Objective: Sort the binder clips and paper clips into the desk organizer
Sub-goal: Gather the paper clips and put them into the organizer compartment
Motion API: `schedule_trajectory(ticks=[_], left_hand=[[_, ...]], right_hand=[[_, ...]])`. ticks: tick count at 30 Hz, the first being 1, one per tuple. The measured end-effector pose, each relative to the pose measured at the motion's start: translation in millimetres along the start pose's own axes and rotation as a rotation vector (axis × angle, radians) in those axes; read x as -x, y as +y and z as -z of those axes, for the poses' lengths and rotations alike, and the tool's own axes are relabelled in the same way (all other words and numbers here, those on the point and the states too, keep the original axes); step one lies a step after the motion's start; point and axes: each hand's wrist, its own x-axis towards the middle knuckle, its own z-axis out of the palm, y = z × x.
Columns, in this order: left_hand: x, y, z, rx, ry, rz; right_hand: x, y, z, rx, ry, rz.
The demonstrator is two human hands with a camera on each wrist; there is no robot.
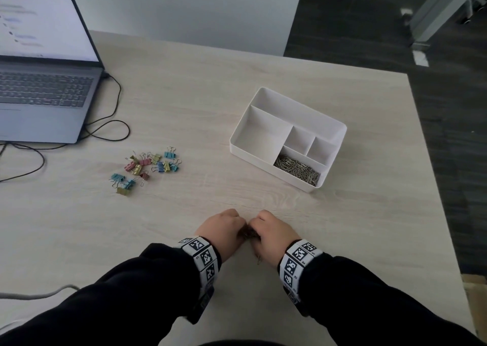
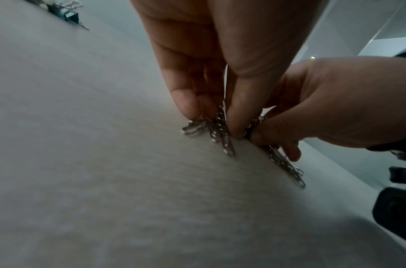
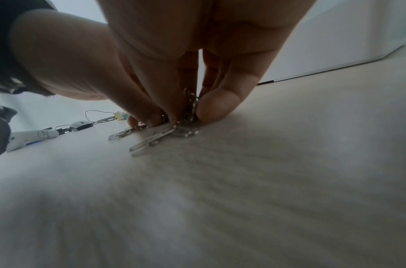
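Observation:
Both hands meet knuckle to knuckle near the table's front edge. My left hand [image 1: 224,229] and right hand [image 1: 271,233] pinch a small heap of silver paper clips [image 1: 247,236] against the table between them. In the left wrist view the left fingertips [image 2: 185,105] and thumb squeeze the paper clips [image 2: 220,130]. The right wrist view shows the right thumb and fingertips [image 3: 215,107] closed on the paper clips [image 3: 165,134]. The white desk organizer [image 1: 263,100] stands far right, with a pile of paper clips [image 1: 297,170] in its near compartment. Coloured binder clips [image 1: 147,167] lie scattered at left.
An open laptop [image 1: 44,92] sits at the far left with black cables [image 1: 110,124] looping beside it. A grey cable [image 1: 34,295] lies at the near left. The table's right edge [image 1: 432,177] drops to dark floor.

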Motion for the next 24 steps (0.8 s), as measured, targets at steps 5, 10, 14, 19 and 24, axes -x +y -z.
schedule_trajectory(ticks=[5,10,14,19,24], left_hand=[[-10.8,7.4,7.0,0.064,-0.048,0.048],[-24.1,15.6,10.9,0.186,-0.053,0.091],[-36.6,24.0,21.7,0.336,-0.041,0.087],[-64.3,41.2,48.2,0.404,-0.017,-0.012],[-102.6,62.5,77.1,0.408,0.083,-0.081]], right_hand=[[-0.9,-0.8,9.6,-0.079,0.0,-0.089],[1.9,8.1,22.6,-0.192,0.015,-0.169],[8.5,18.5,40.2,-0.303,0.108,-0.22],[9.3,33.4,74.8,-0.35,0.242,-0.23],[-3.0,52.0,115.6,-0.34,0.388,-0.247]])
